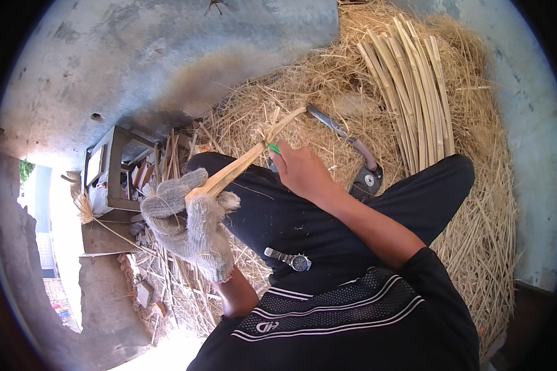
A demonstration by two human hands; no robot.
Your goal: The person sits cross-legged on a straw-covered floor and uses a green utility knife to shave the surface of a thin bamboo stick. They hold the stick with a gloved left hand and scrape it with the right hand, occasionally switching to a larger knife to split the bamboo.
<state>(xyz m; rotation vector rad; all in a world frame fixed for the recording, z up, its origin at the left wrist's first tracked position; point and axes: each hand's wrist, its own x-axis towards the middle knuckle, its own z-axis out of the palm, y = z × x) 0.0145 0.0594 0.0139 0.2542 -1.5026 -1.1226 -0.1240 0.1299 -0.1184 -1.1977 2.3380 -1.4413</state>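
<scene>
My left hand (195,226), in a grey knit glove, is closed round the near end of a pale split bamboo strip (235,167). The strip slants up and away to the right, and its far part is frayed into thin slivers. My bare right hand (304,173) is closed on a small tool with a green handle (273,148), held against the strip where it splits. The tool's blade or tip is too small to make out. Just past the strip's far end lies a long dark metal tool (327,119) on the straw.
A bundle of long split bamboo strips (418,93) lies at the far right on straw and shavings (476,204). A wristwatch (299,262) rests on my lap. A black object with a round disc (369,180) sits by my right knee. At left stands a small cabinet (120,167) holding clutter.
</scene>
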